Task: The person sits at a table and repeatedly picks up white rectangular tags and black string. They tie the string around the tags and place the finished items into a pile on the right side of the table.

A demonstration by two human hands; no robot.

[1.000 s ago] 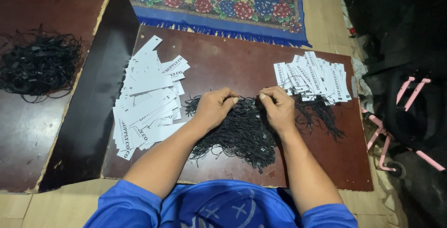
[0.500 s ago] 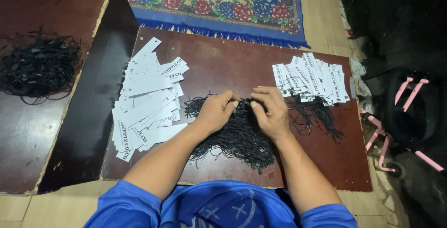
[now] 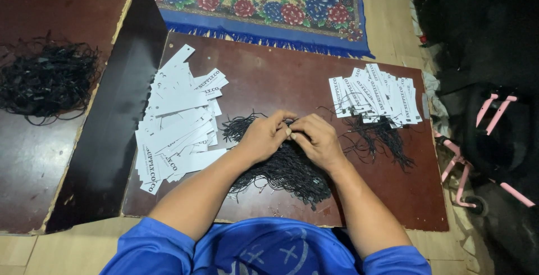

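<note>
A person's left hand (image 3: 263,137) and right hand (image 3: 317,140) meet fingertip to fingertip, pinched closed on a strand atop the black cords (image 3: 283,168) heaped directly beneath the grip; strung tags (image 3: 376,98) lie fanned to the right of it, apparently finished, while a larger pile of loose tags (image 3: 177,123) waits to its left, suggesting most work remains

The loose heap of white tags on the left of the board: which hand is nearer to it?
Left. The left hand rests on the black string pile just right of the white tag heap; the right hand is beyond it, farther right.
</note>
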